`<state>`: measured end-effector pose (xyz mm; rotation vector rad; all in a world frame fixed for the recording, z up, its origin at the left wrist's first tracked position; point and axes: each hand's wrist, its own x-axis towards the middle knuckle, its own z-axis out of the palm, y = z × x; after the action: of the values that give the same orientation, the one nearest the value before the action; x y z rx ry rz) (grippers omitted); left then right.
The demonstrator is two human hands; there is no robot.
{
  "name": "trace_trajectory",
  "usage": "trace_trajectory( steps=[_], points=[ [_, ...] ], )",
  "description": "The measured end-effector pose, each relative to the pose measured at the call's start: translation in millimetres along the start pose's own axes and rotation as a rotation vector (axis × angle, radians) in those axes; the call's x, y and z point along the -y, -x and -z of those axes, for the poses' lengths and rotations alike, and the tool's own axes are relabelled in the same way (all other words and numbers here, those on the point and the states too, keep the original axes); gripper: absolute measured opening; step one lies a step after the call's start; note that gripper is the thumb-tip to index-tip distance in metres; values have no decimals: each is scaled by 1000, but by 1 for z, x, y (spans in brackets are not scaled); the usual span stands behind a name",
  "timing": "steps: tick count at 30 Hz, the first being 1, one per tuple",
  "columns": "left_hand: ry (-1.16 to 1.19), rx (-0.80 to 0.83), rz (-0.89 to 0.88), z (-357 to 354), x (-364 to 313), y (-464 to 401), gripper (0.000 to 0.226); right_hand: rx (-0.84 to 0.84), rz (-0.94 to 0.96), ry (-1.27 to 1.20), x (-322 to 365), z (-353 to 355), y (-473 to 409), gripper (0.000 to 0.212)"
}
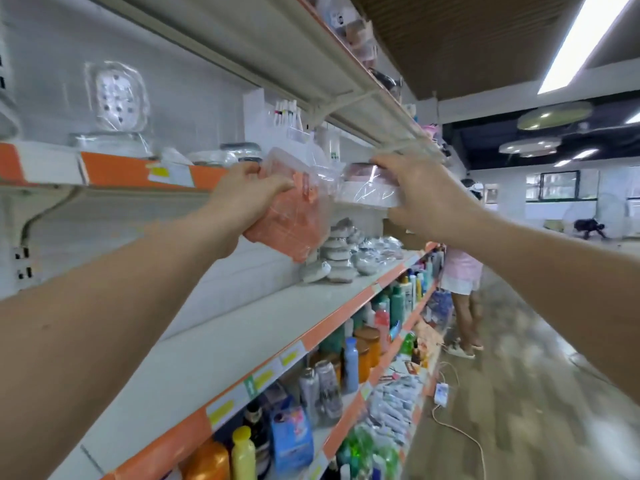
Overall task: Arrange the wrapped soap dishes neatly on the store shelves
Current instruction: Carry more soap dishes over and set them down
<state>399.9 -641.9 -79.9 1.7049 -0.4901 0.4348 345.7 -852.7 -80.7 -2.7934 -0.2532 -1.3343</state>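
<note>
Both hands raised in front of the upper shelf [114, 169]. Left hand [242, 199] clamped on an orange wrapped soap dish [294, 223], tilted. Right hand [426, 199] gripping a pink-and-white wrapped soap dish [367, 188], just beside the orange one, wrappers touching. Below the hands, a pile of grey wrapped dishes [341, 258] on the middle shelf [242, 327].

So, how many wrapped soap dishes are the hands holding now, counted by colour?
Orange plastic-wrapped soap dish, gripped by the left hand: 1
Pink-and-white plastic-wrapped soap dish, gripped by the right hand: 1
Total: 2
</note>
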Motion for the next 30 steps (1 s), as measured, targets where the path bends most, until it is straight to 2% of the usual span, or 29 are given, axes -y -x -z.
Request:
trace_trajectory(
  steps=[3,6,8,16,22,30],
  points=[
    [-7,32,43,-44,40,-41,59,53,-32,4,-45,-51,-7,70],
    [17,40,68,-85,83,-91,40,99,-65,37,-87,-100,-23,72],
    [36,53,82,-112,112,-130,35,113,-84,35,-117,-133,-38,72],
    [41,43,271,-214,216,-265,51,224,-192,-6,-239,-257,-101,73],
    [-24,51,351,-296,277,-326,50,260,-256,-107,-344,-354,-128,71],
    [-26,-118,382,-404,338,-444,51,321,-185,-253,-483,-498,-203,73]
  ],
)
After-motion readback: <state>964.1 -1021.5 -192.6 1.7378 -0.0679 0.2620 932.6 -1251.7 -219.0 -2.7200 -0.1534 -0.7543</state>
